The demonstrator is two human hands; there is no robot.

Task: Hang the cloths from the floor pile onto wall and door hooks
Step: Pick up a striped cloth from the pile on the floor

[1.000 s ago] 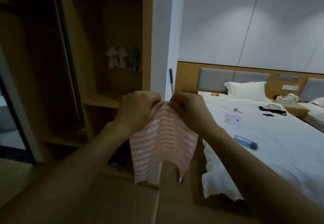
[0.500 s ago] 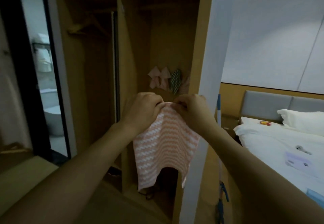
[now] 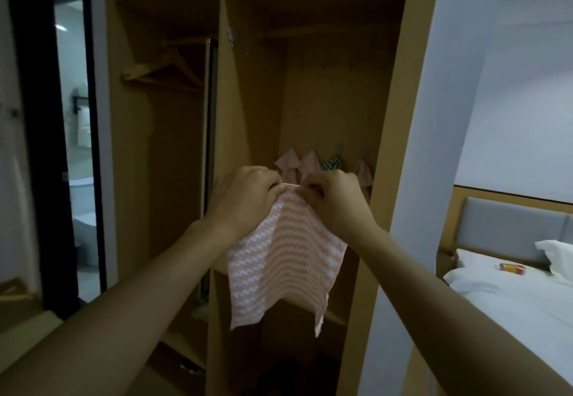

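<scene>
Pink-striped cloth (image 3: 283, 259), no writing.

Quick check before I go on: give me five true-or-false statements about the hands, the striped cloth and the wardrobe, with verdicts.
1. Both hands pinch the top edge of the pink-and-white zigzag-striped cloth. True: left hand and right hand each have a grip on it.
2. The striped cloth already hangs on a hook. False: it hangs from the hands, in front of the open wooden wardrobe.
3. Several small cloths hang on the wardrobe's back panel. True.
4. The wooden coat hanger carries a shirt. False: it is bare.
5. A white bed lies to the left. False: it is on the right.
</scene>
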